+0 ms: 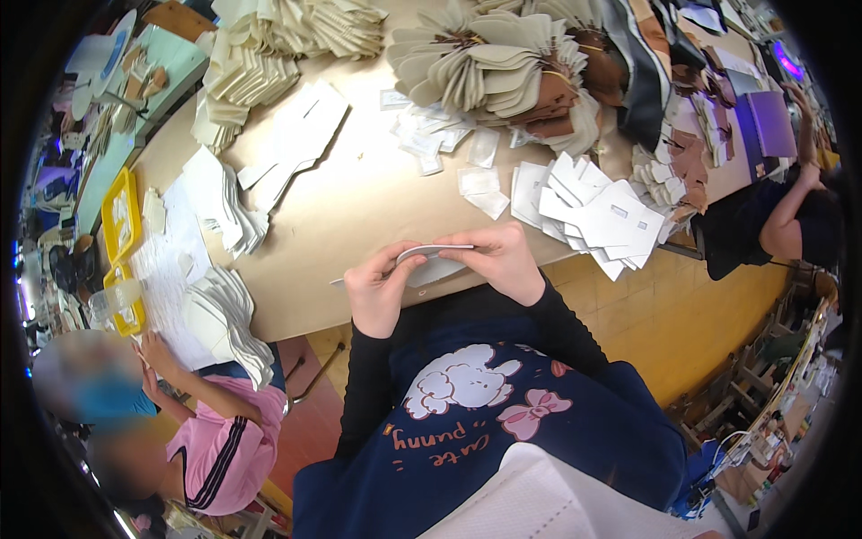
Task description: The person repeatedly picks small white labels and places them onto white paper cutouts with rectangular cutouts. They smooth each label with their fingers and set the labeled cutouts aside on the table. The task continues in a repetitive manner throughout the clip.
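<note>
Both my hands are closed on a thin, pale flat piece (pixel 435 249), raised just above the table's near edge. My left hand (pixel 377 286) pinches one end and my right hand (pixel 505 262) pinches the other; the piece bows slightly. Its broad face is turned from view, so I cannot tell its kind. Below it, partly hidden by my hands, lies a whitish flat sheet (pixel 434 272) at the table edge. To the right of my right hand sits a spread pile of white cut pieces (pixel 593 208), some with a small label on them.
Small clear packets (pixel 483 187) lie mid-table. Bundled cream and brown pieces (pixel 503 67) are heaped behind them. White stacks (pixel 224 202) and cream stacks (pixel 242 85) stand left, with a yellow tray (pixel 120 214). A person in pink (pixel 220 440) works at left; another person's arm (pixel 790 225) shows right.
</note>
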Demonstrator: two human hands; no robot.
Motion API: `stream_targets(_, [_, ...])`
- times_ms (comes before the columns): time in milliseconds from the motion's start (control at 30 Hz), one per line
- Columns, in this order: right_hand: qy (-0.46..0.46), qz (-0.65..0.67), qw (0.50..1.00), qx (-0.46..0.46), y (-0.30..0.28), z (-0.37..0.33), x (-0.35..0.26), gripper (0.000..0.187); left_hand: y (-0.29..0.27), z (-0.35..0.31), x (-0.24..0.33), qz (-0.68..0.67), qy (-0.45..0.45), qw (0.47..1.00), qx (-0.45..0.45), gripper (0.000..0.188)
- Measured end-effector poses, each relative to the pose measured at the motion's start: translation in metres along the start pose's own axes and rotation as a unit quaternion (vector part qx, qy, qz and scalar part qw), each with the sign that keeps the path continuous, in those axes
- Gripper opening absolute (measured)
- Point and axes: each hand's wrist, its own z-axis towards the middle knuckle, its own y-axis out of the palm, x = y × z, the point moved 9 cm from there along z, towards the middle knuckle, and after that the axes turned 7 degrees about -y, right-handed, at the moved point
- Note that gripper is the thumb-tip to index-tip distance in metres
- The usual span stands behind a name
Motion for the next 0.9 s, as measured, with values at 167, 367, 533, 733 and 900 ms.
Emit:
stream_targets(167, [0.081,-0.027,0.994,0.069,-0.047,-0.028,0.003,0.017,0.015,0.0,0.02,0.013,0.037,0.999,-0.02,0.016])
stream_targets(367, [0.007,0.006,0.926,0.378,-0.202,-0.092,-0.014,0.026,-0.01,0.023,0.035,0.16,0.153,0.973,0.061,0.019])
stream_targets(533, [-0.014,-0.379,0.789,0.483,-0.249,-0.126,-0.041,0.046,0.042,0.045,0.025,0.209,0.192,0.959,-0.002,0.032])
stream_targets(733, [-0.105,-0.229,0.894,0.369,-0.183,-0.086,-0.038,0.035,0.098,0.054,0.033,0.3,0.281,0.91,0.058,0.037])
stream_targets(900, [-0.15,-0.28,0.93,0.184,-0.106,-0.05,-0.053,0.03,0.095,0.059,0.033,0.314,0.305,0.897,0.065,0.022])
